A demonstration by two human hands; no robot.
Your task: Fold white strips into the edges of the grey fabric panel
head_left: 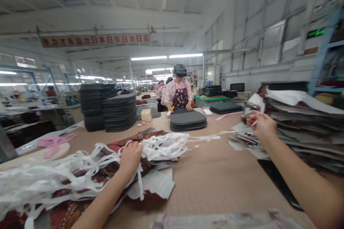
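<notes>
My left hand (pixel 130 158) rests closed on a heap of white paper strips (pixel 80 166) that lies over dark red patterned sheets (pixel 115 148). My right hand (pixel 262 124) is stretched out to the right, pinching one long white strip (pixel 212 137) that runs back to the heap. That hand sits at the edge of a tall stack of paper-backed sheets (pixel 298 121) on the right.
The brown worktable (pixel 215 171) carries two tall piles of dark grey pads (pixel 107 109) at the back left and a low pile (pixel 188 120) in front of a person in an apron (pixel 179 93). Pink ribbon (pixel 55 141) lies far left.
</notes>
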